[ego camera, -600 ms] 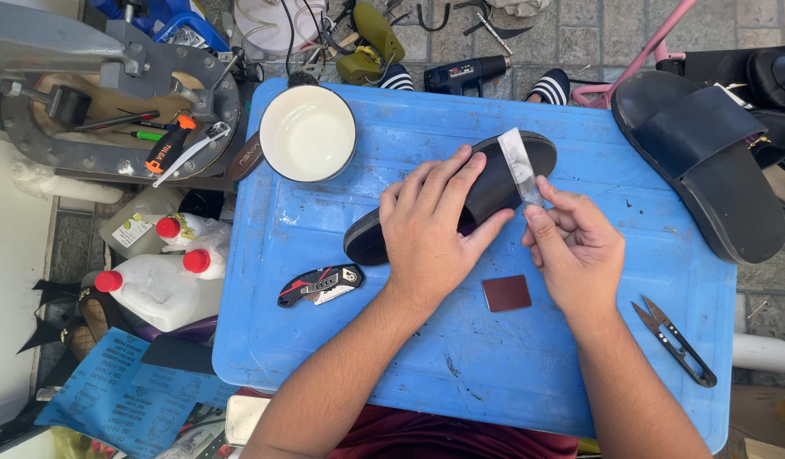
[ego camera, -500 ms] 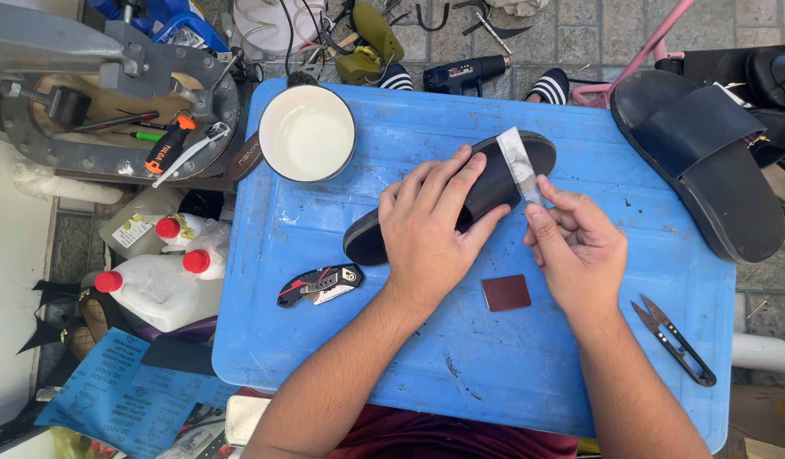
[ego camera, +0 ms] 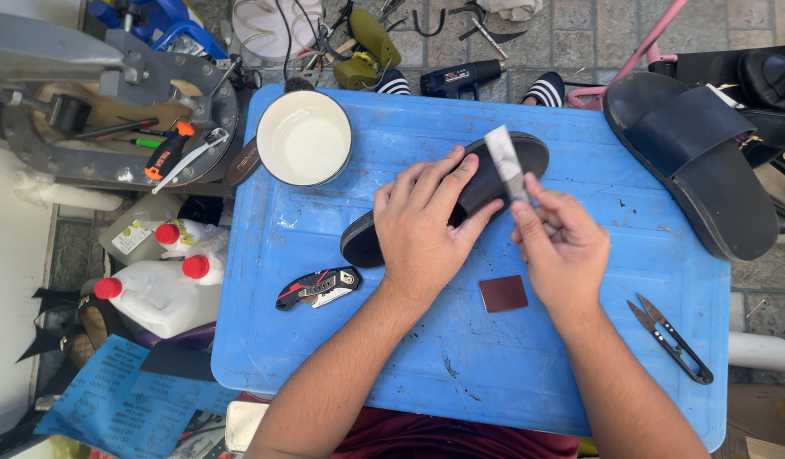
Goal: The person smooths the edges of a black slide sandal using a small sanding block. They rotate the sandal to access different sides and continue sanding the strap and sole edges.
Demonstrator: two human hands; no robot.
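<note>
While my left hand (ego camera: pixel 426 225) lies flat, pressing the black sole (ego camera: pixel 494 178) down on the blue counter (ego camera: pixel 426 374), my right hand (ego camera: pixel 558 246) pinches a pale strip (ego camera: pixel 504 161) between its fingertips and holds it upright across the sole's far end. I judge I am fitting or gluing the strip to the sole; next it needs steady pressure along its length with the sole kept from sliding. Just below my right hand lies a brown patch (ego camera: pixel 503 293), snips (ego camera: pixel 668 338) to its right, a knife (ego camera: pixel 318 287) left of my left wrist, a white bowl (ego camera: pixel 304 138) beyond. Against the earlier frames, nothing has shifted noticeably; both hands keep their grip.
</note>
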